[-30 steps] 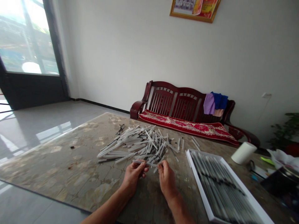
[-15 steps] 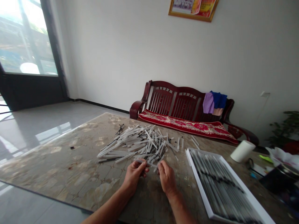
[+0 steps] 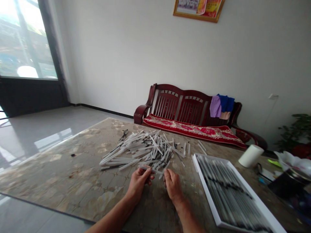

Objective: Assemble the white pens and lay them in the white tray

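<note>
One white tube (image 3: pixel 150 169) — left hand (image 3: pixel 138 185) gripping, right hand (image 3: pixel 173 185) beside.

The left hand (image 3: pixel 138 185) curls closed just beside the right hand (image 3: pixel 173 185), whose fingers bend downward, both bare forearms (image 3: pixel 109 220) angled inward.

White plastic tubes (image 3: pixel 145 149) in loose heap, some w/ black tips.

The left hand (image 3: pixel 138 185), right hand (image 3: pixel 173 185) and forearms (image 3: pixel 110 218) are bare.
</note>
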`<state>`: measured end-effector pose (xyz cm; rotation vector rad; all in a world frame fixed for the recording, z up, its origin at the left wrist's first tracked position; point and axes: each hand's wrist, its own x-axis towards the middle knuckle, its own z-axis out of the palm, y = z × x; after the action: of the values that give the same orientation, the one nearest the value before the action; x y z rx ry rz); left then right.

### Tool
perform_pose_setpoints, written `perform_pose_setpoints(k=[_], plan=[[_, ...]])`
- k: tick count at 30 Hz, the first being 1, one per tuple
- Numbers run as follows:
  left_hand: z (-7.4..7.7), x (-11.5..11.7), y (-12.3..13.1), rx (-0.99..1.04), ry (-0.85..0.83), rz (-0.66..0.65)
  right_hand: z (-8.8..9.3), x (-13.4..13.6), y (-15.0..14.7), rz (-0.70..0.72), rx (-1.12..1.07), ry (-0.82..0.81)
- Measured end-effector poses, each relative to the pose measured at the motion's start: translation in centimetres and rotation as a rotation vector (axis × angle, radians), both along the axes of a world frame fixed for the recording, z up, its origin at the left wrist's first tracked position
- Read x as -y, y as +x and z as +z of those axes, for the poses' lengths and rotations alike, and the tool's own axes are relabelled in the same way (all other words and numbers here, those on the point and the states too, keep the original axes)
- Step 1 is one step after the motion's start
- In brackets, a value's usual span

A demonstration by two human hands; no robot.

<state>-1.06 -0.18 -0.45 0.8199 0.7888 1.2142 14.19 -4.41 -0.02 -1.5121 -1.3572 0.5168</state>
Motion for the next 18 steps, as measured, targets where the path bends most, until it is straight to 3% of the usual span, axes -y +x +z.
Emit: perform_pose_setpoints(k=[5, 10, 18], plan=[[0.27, 0.08, 0.0, 0.003, -0.035, 0.026, 0.18, 0.11, 0.01, 0.083, -0.046, 0.03], [0.3, 0.1, 0.06, -0.003, 0.006, 0.002, -0.03, 0.03, -0.01, 0.014, -0.017, 0.011], [0.29, 0.18, 0.02, -0.003, 0.004, 0.002, -0.21, 0.01, 0.07, 0.052, 0.009, 0.046]])
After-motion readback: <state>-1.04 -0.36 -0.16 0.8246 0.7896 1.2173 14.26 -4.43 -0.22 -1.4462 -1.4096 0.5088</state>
